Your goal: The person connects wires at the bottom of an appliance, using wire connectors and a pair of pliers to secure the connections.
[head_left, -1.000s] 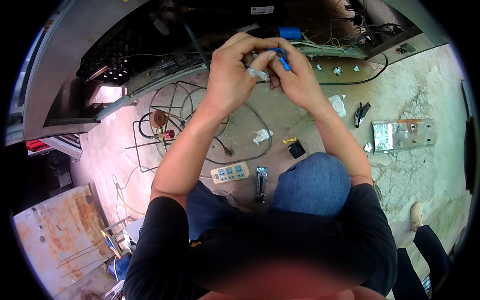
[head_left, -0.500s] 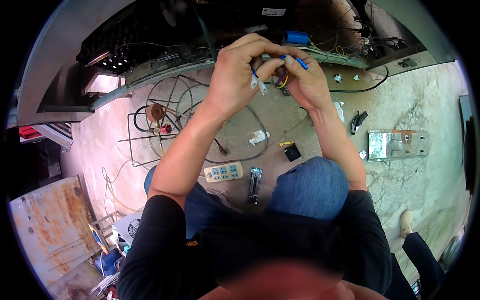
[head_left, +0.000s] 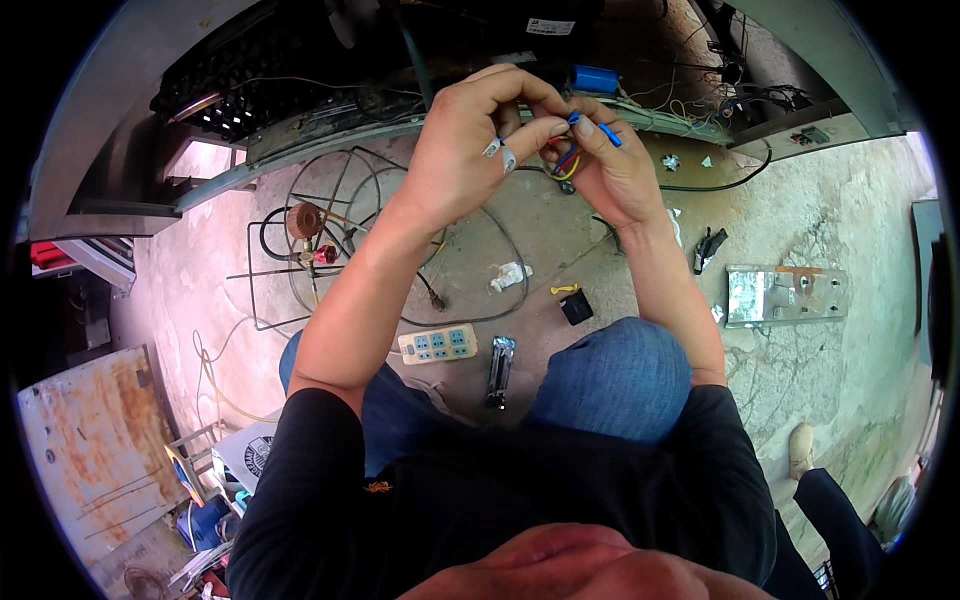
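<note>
My left hand (head_left: 465, 140) and my right hand (head_left: 612, 172) are raised close together in front of the open metal cabinet. Both are closed, thumbs and fingertips almost meeting on thin wires with blue wire connectors (head_left: 610, 134). One blue connector sticks out past my right thumb; a second blue piece shows between the fingertips. Red, blue and yellow wires (head_left: 567, 165) loop below the fingers against my right palm. Clear-sleeved wire terminals (head_left: 509, 160) poke out by my left thumb. My fingers hide the exact point where the wires meet.
A blue cylinder (head_left: 595, 79) sits on the cabinet's edge. Around me on the floor lie a power strip (head_left: 438, 345), a black box-shaped part (head_left: 576, 308), a gauge with hoses (head_left: 305, 222) and a metal plate (head_left: 786, 296). Another person's shoe (head_left: 801, 450) is at right.
The clear-sleeved terminals have swung up and left against my left hand. Both hands keep their grip, with slight finger movement. The whole view has shifted a little.
</note>
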### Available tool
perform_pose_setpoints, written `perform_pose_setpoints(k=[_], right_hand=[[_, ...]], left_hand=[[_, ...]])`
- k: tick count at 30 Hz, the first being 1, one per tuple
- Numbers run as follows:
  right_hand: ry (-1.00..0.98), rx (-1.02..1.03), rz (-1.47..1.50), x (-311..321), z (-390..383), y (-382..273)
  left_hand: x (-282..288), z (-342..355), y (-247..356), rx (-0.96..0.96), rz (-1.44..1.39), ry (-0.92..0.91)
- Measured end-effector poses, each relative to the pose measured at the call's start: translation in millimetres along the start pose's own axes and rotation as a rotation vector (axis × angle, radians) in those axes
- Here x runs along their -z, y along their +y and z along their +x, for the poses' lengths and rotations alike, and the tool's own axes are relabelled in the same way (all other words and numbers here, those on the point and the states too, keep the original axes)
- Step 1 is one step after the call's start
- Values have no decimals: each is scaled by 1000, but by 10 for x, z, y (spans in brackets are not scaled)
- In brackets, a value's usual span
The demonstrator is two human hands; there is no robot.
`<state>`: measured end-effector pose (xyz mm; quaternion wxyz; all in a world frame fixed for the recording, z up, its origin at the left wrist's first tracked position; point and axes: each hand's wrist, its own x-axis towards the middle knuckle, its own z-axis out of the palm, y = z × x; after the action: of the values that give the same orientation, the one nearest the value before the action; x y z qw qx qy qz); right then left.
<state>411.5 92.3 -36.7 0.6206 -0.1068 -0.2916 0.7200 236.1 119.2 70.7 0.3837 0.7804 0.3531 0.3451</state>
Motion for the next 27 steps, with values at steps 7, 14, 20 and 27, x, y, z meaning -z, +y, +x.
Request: perform_pose_setpoints(k=[7, 14, 20, 27], right_hand=[[-25, 10, 10, 48, -6, 24], [-4, 24, -16, 69, -8, 50], [60, 87, -100, 10, -11, 7], [-40, 309, -591, -211, -117, -384]], left_hand=[[-23, -10, -11, -33, 2, 2], [-21, 0, -29, -64, 20, -8], [30, 33, -59, -48, 119, -24], [-51, 125, -182, -9, 260, 26]])
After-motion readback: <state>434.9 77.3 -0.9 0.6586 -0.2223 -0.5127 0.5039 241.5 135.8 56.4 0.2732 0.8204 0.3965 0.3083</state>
